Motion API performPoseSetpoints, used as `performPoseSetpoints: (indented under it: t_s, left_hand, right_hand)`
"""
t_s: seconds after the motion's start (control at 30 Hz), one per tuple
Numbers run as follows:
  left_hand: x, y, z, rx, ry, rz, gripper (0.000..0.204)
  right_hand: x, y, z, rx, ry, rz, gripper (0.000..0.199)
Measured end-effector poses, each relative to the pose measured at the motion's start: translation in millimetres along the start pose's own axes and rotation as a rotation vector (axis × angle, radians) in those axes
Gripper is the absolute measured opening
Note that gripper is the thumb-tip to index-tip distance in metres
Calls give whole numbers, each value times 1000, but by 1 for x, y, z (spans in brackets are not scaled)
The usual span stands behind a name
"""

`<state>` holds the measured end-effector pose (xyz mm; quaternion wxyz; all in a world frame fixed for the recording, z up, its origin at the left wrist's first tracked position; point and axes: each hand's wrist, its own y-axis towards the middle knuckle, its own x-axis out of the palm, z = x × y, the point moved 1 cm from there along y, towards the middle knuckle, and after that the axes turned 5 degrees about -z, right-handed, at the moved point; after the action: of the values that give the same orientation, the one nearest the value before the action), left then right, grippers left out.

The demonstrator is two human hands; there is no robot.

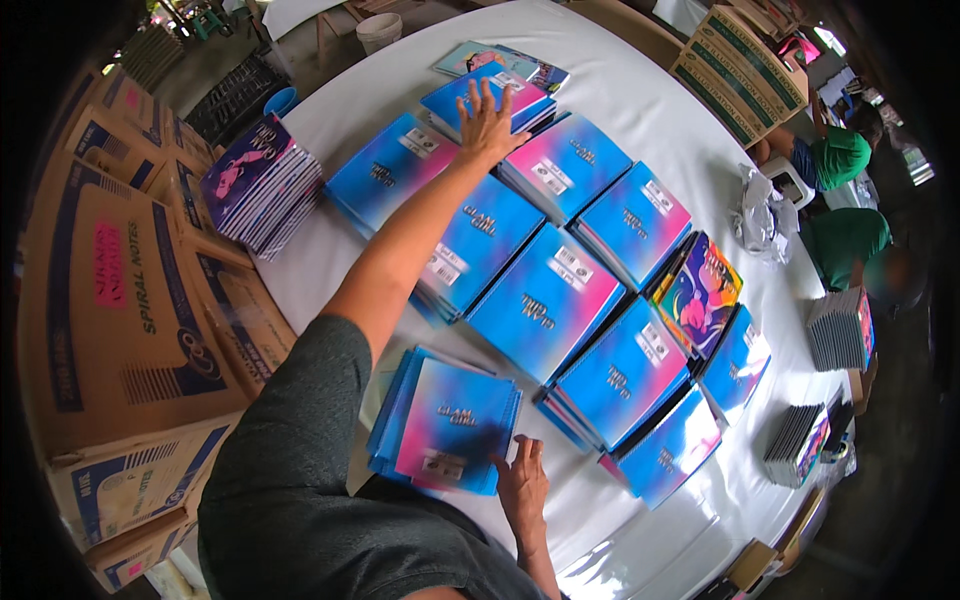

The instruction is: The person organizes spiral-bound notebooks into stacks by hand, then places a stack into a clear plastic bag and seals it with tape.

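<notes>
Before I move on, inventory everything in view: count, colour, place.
Smooth table: one, white, middle
Blue-pink notebook stacks: about ten, middle
Multicoloured notebook stack: one, among them
Purple-topped notebook stack: one, table's left
Flat notebooks: several, mixed, far end
Grey-edged notebook stacks: two, right
Printed cartons: several, brown, left
Striped cartons: unclear count, brown-green, upper right
Round bucket: one, white, top
Basin: one, blue, upper left
Crumpled plastic bag: one, clear, right
Other people: two, green shirts, right
Left hand: one, on far stack
Right hand: one, near stack's edge

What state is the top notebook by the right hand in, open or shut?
Shut: the top notebook lies cover up, no pages spread, by the right hand.
</notes>
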<state>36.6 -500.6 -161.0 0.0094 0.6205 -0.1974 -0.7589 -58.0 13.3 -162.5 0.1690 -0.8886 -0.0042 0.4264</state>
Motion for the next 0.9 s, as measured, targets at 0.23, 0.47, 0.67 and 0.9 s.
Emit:
performPoseSetpoints:
  t_s: [0.23,0.47,0.67,0.9]
  left_hand:
    - [40,24,3,-270,3,-353,60]
    - [-38,10,33,155,73,-221,49]
    - [-180,-182,28,100,-306,-44,53]
    - [-176,-434,59,87,-282,-891,79]
  right_hand:
    - [8,12,32,-53,89,-76,46]
    - [21,19,56,11,238,-92,21]
    - [26,9,58,-2,462,5,13]
    - [50,3,61,128,709,-38,48]
